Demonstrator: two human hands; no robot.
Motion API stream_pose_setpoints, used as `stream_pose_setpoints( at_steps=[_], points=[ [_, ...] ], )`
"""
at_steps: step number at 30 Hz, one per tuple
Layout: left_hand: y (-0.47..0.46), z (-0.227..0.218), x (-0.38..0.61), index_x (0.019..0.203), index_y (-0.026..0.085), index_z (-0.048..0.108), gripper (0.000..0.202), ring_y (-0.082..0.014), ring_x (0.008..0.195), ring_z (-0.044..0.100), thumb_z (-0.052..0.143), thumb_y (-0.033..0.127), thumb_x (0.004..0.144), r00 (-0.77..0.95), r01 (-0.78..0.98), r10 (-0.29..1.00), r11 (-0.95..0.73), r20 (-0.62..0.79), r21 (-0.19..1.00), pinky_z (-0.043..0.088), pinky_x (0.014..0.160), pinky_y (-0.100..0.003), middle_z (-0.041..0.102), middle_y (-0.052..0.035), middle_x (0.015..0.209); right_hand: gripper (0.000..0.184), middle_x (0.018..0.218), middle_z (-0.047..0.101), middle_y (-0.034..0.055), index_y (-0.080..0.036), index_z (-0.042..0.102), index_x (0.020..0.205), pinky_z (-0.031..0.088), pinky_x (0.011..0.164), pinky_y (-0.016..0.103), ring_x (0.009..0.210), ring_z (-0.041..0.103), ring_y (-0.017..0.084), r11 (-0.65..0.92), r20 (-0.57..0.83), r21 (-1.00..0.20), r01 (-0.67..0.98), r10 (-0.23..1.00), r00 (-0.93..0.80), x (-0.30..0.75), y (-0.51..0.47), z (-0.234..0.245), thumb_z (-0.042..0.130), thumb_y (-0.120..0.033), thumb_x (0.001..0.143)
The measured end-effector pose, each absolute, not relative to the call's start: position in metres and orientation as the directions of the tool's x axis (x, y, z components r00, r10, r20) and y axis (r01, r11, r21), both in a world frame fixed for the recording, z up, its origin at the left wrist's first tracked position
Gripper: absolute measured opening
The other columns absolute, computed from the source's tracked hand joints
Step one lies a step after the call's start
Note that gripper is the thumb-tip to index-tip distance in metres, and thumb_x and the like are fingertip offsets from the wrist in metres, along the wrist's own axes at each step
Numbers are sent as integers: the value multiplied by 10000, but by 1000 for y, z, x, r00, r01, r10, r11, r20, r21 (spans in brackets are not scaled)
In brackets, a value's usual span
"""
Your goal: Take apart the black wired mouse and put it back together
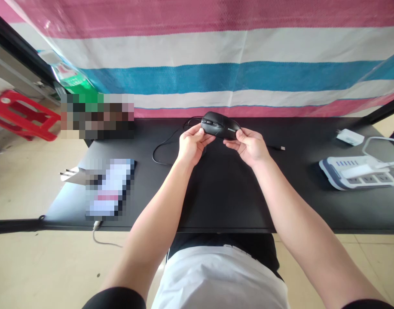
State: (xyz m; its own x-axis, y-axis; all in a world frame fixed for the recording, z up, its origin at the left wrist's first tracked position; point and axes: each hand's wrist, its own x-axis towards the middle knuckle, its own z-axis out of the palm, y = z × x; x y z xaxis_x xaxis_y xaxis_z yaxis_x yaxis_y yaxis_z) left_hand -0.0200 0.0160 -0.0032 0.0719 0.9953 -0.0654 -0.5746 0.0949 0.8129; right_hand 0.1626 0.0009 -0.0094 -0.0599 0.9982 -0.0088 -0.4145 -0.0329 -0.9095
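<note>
Head view: striped sheet [229, 77] hangs behind black table [225, 201], perhaps as screen. Left hand [190, 146] fingers pinch button end of mouse [220, 125], right hand [251, 146] fingers pinch rear end; mouse is near table's far edge, probably held by ends so top is uncovered. Power strip [364, 182] sits at right, likely for easy reach. Cable [164, 164] lies slack. Count: one sheet, one table, two hands, one power strip, one mouse, one cable.
</note>
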Motion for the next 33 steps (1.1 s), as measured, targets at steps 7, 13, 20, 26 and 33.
stream_pose_setpoints(
  at_steps=[7,13,20,26,33],
  points=[
    [14,1,-24,820,188,690,184,-172,763,712,542,237,724,92,-656,995,30,41,754,571,795,-307,726,-14,772,448,894,760,-22,-240,731,972,653,769,315,769,740,142,-6,86,-911,-412,975,-203,169,1,-12,925,-386,595],
    [9,4,-25,894,198,706,236,-243,1044,708,562,334,767,104,-675,990,4,90,737,551,849,-329,772,-56,1020,420,927,760,-39,-273,762,943,654,800,315,812,722,126,84,167,-914,-397,970,-179,167,-1,-9,936,-320,565],
    [12,0,-26,919,215,705,182,-216,983,716,711,327,775,35,-582,995,-56,93,811,556,768,-298,764,-45,1062,416,883,749,-30,-255,767,923,655,771,315,773,712,124,70,147,-925,-372,972,-182,166,-2,-8,936,-305,546],
    [17,-4,-29,848,199,706,210,-147,766,696,820,311,712,30,-634,994,-60,102,771,537,715,-263,733,-10,855,394,844,712,-27,-228,747,914,648,667,294,719,671,109,31,102,-938,-346,977,-189,165,-1,-12,917,-297,565],
    [19,0,-25,803,169,696,234,-109,702,672,844,311,689,-65,-629,998,-42,1,776,522,672,-217,697,4,779,463,834,718,-15,-226,695,991,604,574,264,695,722,150,-40,24,-947,-318,981,-194,162,-2,-7,892,-360,594]
  ],
)
